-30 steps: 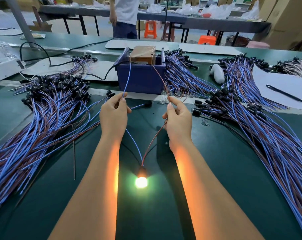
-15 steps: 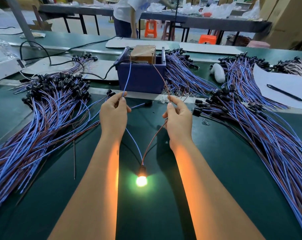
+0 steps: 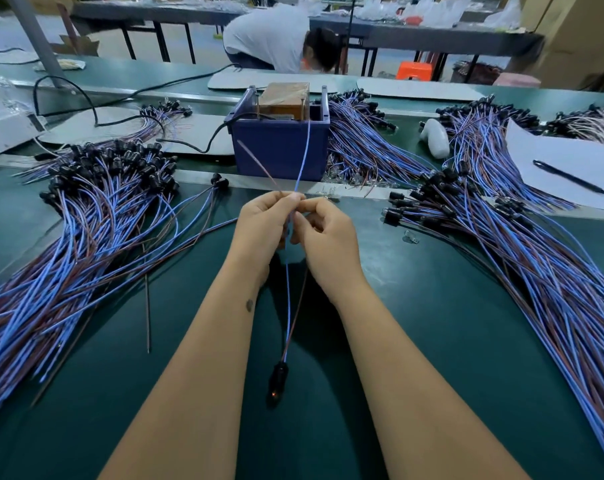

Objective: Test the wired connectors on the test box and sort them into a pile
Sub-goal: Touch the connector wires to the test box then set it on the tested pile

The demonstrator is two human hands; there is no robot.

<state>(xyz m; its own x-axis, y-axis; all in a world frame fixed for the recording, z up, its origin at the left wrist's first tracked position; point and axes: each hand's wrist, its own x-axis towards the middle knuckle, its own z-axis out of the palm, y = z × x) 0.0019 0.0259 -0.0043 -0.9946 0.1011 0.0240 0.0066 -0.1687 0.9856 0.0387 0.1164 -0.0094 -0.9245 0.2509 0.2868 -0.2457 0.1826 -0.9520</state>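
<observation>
My left hand (image 3: 259,226) and my right hand (image 3: 328,237) are drawn together in front of the blue test box (image 3: 280,147). Both pinch the blue and brown wires (image 3: 287,306) of one wired connector. Its black lamp holder (image 3: 278,377) lies on the green table between my forearms, with only a faint orange glow. The blue wire end rises toward the box; the brown end points up and left, free of it. A pile of connectors (image 3: 96,216) lies at the left, another pile (image 3: 522,271) at the right.
A black power cord (image 3: 120,123) runs to the box from the left. White paper with a pen (image 3: 567,176) lies at far right, a white object (image 3: 434,136) beside it. More bundles (image 3: 363,143) sit behind the box. A person (image 3: 276,39) bends over beyond the table.
My hands came together from being spread apart. The brown wire came off the box, and the bright lamp went dim. The person behind bent down.
</observation>
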